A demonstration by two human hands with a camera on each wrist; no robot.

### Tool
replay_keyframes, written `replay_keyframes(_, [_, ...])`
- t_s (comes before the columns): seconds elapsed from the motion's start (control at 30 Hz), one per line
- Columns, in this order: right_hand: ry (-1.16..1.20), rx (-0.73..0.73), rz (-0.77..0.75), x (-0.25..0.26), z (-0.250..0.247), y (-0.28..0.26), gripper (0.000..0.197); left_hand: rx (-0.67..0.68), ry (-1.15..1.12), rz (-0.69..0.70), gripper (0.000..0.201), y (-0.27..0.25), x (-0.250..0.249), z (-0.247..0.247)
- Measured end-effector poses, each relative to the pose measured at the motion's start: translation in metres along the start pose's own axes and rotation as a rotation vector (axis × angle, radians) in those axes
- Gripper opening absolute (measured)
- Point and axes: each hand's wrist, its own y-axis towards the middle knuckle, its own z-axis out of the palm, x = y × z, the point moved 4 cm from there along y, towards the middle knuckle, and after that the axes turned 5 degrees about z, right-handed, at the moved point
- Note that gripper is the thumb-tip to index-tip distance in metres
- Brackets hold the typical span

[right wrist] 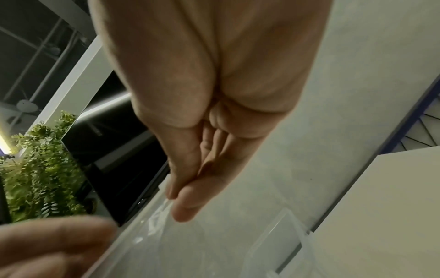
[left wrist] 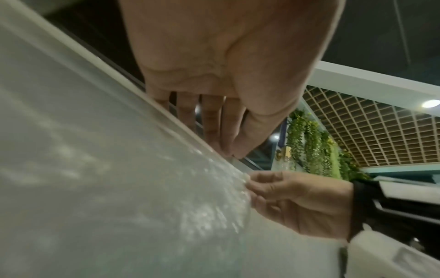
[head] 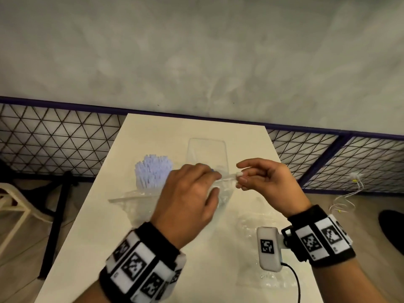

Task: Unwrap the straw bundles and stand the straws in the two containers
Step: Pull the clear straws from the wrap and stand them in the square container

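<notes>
A clear plastic wrapper (head: 223, 192) is stretched between my two hands above the white table (head: 153, 132). My left hand (head: 215, 178) pinches its top edge, and my right hand (head: 239, 176) pinches its end just to the right. In the left wrist view the wrapper (left wrist: 119, 188) fills the left side, with my left fingertips (left wrist: 228, 152) on its rim and my right hand (left wrist: 247, 183) below. I cannot tell whether it holds straws. White straws (head: 153, 171) stand bunched in a container at the left. An empty clear container (head: 206, 154) stands behind my hands.
Loose clear wrappers lie on the table at the left (head: 131, 200) and at the front right (head: 258, 228). A mesh fence (head: 54, 138) runs behind the table, under a grey wall. A pale chair (head: 13, 206) stands at the left. Cables (head: 345, 193) lie on the floor at the right.
</notes>
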Motion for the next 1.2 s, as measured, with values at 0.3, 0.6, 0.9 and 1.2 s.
replay_keyframes(0.3, [-0.039,-0.091,-0.081,0.004,0.005,-0.015,0.034,0.072,-0.242,-0.008,0.021,0.024,-0.008,0.036])
replay_keyframes(0.6, [-0.028,-0.209,-0.105,-0.001,-0.009,-0.012,0.035,0.016,-0.024,-0.023,0.013,0.001,0.023,-0.007])
replay_keyframes(0.9, [-0.097,-0.200,-0.142,-0.007,-0.011,-0.007,0.030,-0.021,0.176,-0.219,0.036,-0.055,0.093,-0.080])
replay_keyframes(1.2, [-0.113,-0.031,-0.188,0.011,0.011,-0.013,0.017,0.010,-0.167,-0.268,0.019,-0.051,0.073,-0.070])
